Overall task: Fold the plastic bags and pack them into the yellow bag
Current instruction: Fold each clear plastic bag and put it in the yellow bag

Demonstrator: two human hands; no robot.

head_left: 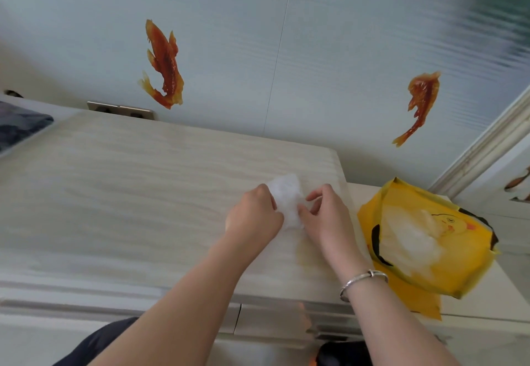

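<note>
Left hand [253, 213] and right hand [324, 216] both pinch a small white plastic bag [286, 196] on the pale wooden tabletop [143, 179], fingers closed on its near edges. Looks featherlight, limp, slippery; likely springs open unless pinched at the creases. Yellow bag [459, 265] lies just right, white plastic showing inside.

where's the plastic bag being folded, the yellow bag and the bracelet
plastic bag [286, 193], head view, on the crumpled white middle between the hands
yellow bag [470, 262], head view, on its yellow front right of the duck print
bracelet [362, 277], head view, on the silver band at the right wrist
</note>
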